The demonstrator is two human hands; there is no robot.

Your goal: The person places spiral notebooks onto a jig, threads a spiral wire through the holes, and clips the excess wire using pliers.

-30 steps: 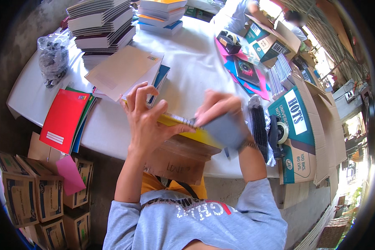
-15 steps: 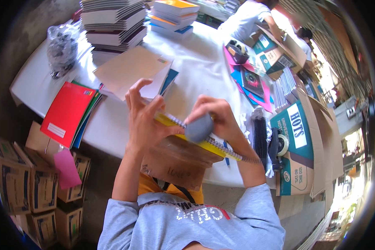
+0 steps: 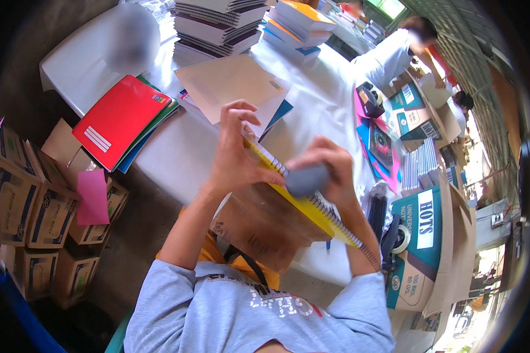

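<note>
A yellow-covered notebook (image 3: 312,213) is held tilted in front of me, a spiral wire coil (image 3: 330,213) running along its upper edge. The coil's loose end sticks out past the notebook's right end, by my right forearm. My left hand (image 3: 235,150) grips the notebook's left end, thumb along the near side and fingers curled over the far side. My right hand (image 3: 334,165) is closed around a dark grey rounded thing (image 3: 306,180) at the coil; it is blurred, so its kind is unclear. Under the notebook is a brown cardboard box (image 3: 265,226).
Beyond my hands lie a beige-covered notebook (image 3: 224,82) and red notebook (image 3: 123,120). Tall notebook stacks (image 3: 218,29) stand behind. At right are a teal-and-brown carton (image 3: 409,265), tape roll (image 3: 401,239) and black coils (image 3: 376,206). Cartons (image 3: 53,217) are stacked lower left. A person (image 3: 388,59) works at far right.
The view has shifted, so the table's things sit differently in it. My right hand and the grey thing remain at the coil, and the left hand keeps its grip on the notebook.
</note>
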